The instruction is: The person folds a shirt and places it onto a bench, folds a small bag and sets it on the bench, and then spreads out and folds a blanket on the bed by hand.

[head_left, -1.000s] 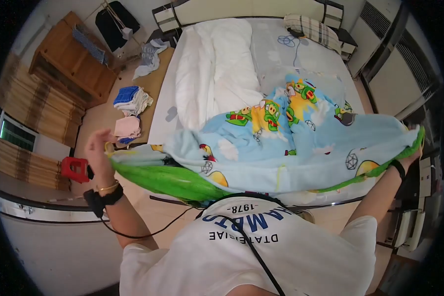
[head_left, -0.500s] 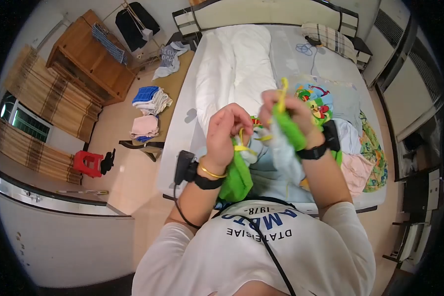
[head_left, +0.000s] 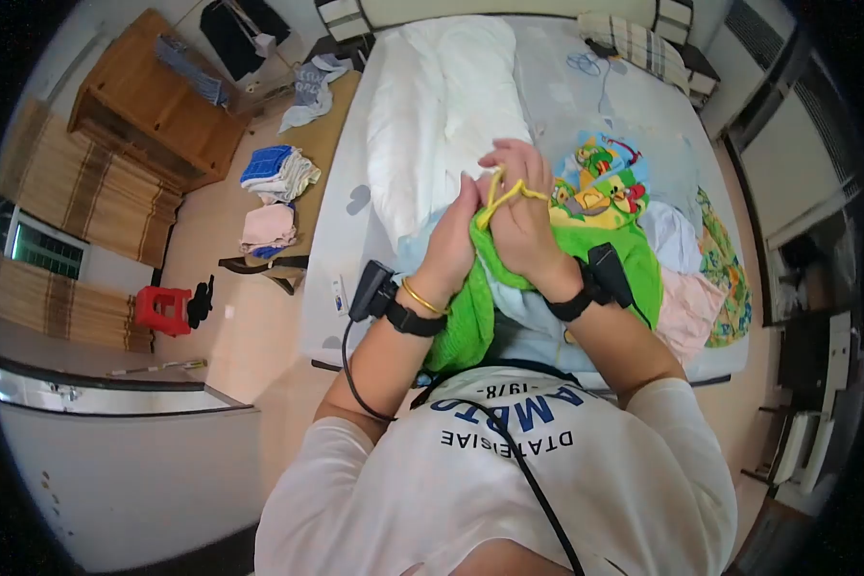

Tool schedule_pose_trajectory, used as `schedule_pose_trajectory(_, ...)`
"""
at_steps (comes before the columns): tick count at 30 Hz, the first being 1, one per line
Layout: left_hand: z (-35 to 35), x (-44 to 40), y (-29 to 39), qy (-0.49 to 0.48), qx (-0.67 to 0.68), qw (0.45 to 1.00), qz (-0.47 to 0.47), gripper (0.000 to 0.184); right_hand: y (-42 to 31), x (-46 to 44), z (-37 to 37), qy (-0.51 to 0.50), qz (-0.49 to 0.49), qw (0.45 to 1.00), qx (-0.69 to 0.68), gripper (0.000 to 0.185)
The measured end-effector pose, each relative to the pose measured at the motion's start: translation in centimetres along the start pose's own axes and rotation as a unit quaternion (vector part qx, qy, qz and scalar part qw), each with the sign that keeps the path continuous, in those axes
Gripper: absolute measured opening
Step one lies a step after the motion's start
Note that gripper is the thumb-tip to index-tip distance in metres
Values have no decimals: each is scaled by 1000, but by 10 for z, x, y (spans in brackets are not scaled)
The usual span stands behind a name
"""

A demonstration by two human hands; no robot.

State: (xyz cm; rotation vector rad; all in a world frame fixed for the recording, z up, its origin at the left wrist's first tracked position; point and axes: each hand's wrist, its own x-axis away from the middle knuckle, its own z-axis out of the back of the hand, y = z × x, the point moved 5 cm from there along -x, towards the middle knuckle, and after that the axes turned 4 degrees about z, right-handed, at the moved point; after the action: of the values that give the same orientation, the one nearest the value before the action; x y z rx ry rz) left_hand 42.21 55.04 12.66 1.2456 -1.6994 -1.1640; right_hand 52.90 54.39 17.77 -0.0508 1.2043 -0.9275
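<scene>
My left hand [head_left: 454,240] and my right hand [head_left: 520,216] are close together above the bed. Thin yellow ties [head_left: 494,199] run between them, with one strand looping across my right fingers. Both hands are closed on the ties, though the left fingertips are partly hidden. Below the ties hangs a bright green cloth cover [head_left: 472,317] with a pale blue inner side. It joins on the right to a printed part with colourful cartoon figures [head_left: 600,182], spread on the bed.
A white quilt [head_left: 442,106] lies lengthwise on the bed. Pink cloth [head_left: 686,312] and a green patterned cloth [head_left: 725,278] lie at the right. Folded clothes [head_left: 278,178] sit on a bench at left, near a red stool [head_left: 163,310].
My hands have come together from apart. My right hand has moved left and down with its yellow tie. The printed cartoon part and green edge now show more fully on the right.
</scene>
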Motion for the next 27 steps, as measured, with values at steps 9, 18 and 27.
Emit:
schedule_pose_trajectory(9,17,-43,36,60,-42,997,15,53,6,34,83,38,-57,994,-87,27)
schedule_pose_trajectory(18,-26,-72,162,37,14,995,-93,45,87,246,-7,-282,-172,943,37,36)
schedule_pose_trajectory(27,10,-100,339,172,-178,936,-250,59,124,146,141,-429,-210,853,211,44)
